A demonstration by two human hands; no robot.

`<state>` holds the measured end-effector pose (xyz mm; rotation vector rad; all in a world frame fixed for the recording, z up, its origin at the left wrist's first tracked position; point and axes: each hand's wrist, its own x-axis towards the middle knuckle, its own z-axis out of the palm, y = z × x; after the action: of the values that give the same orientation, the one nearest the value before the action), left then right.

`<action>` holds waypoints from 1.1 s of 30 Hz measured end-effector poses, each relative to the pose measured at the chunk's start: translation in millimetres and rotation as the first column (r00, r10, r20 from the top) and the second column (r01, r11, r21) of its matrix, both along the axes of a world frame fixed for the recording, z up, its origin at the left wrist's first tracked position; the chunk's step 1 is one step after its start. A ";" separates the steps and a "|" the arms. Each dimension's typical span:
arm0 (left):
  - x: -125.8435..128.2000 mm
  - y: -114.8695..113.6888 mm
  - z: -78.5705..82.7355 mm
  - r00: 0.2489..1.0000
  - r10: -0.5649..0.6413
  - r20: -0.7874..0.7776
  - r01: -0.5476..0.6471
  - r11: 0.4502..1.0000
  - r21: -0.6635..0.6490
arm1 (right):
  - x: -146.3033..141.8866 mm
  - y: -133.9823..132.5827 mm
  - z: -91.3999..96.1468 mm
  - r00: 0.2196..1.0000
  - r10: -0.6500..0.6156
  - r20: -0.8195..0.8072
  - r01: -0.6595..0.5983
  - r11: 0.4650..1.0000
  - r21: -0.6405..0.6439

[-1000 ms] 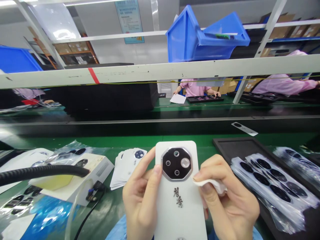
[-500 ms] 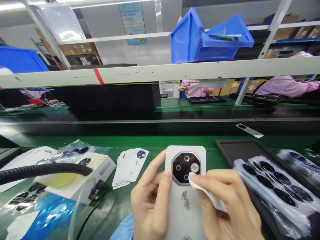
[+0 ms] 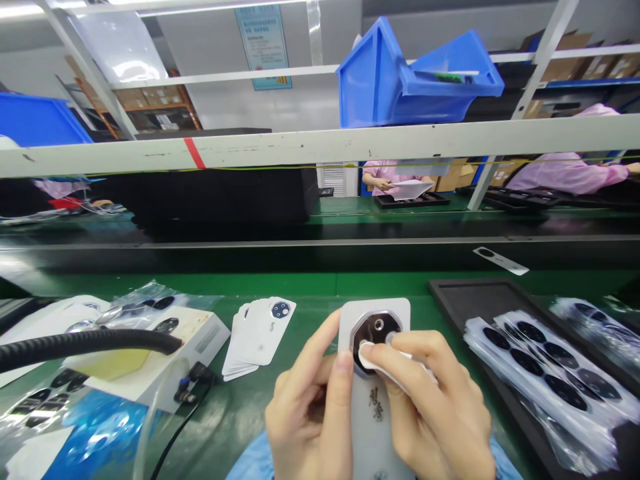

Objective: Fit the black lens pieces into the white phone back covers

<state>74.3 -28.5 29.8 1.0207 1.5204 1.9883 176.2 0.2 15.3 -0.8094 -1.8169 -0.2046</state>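
My left hand [image 3: 313, 407] grips the left edge of a white phone back panel [image 3: 373, 427], which has a dark octagonal camera window [image 3: 379, 326] and dark lettering. In my right hand [image 3: 430, 400], a folded white wiping cloth [image 3: 400, 370] is pinched between the fingers. Its tip presses against the lower left of the camera window, and my fingers hide part of the window. Left of my hands, a fanned stack of similar white panels or cards [image 3: 260, 337] lies on the green bench.
At right, a black tray [image 3: 465, 293] holds plastic-wrapped parts [image 3: 545, 367]. A white box [image 3: 200, 333], a black corrugated hose [image 3: 90, 343] and blue film [image 3: 100, 433] are at left. A blue bin [image 3: 370, 80] sits overhead; people in pink work across the bench.
My right hand and the cloth have moved left across the camera window, from its lower right to its lower left. The panel has shifted slightly right and down.
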 end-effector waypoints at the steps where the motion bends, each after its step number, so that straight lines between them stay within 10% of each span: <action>1: 0.9 -0.8 0.3 1.000 0.011 0.011 -0.011 1.000 -0.022 | 0.7 0.1 0.7 1.000 0.013 -0.007 -0.014 1.000 -0.008; 11: -4.5 2.4 8.8 0.940 -0.155 0.303 0.193 0.976 -0.100 | 4.8 -8.9 15.3 0.851 0.211 -0.481 -0.267 0.963 -0.049; 33: -6.4 -0.2 10.7 0.912 -0.205 0.355 0.253 0.963 -0.094 | -0.3 -14.5 17.1 0.867 0.138 -0.479 -0.201 0.976 -0.083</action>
<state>67.9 -28.7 40.5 0.7137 1.2655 1.7583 175.9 -14.3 32.4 -0.7086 -1.4336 0.2167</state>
